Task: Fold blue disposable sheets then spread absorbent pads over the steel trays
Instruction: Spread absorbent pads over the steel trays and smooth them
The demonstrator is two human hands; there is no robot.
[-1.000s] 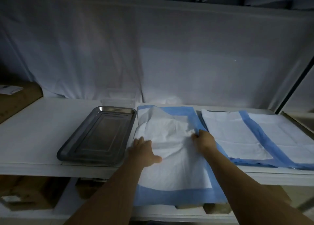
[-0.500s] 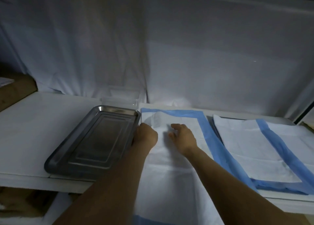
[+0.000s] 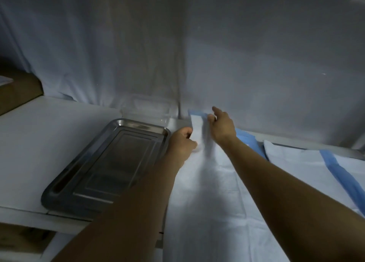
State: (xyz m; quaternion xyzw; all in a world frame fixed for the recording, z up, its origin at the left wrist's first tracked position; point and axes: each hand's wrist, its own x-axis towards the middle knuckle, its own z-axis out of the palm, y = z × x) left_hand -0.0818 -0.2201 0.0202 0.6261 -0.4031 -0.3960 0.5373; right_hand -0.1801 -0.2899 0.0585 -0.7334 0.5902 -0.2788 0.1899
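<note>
Pad [image 3: 209,192], white with a blue border, lies spread along the shelf [image 3: 49,143] from its back edge down past the front edge, just right of the steel tray [image 3: 106,166]. Left hand [image 3: 182,142] grips the pad's left edge near the back; right hand [image 3: 222,128] pinches its far blue corner. A second pad [image 3: 308,166] lies to the right, cut off. Dim light blurs the fingers.

A clear plastic container [image 3: 146,111] sits against the white cloth backdrop [image 3: 177,44]; a brown cardboard box [image 3: 17,89] stands far left.
</note>
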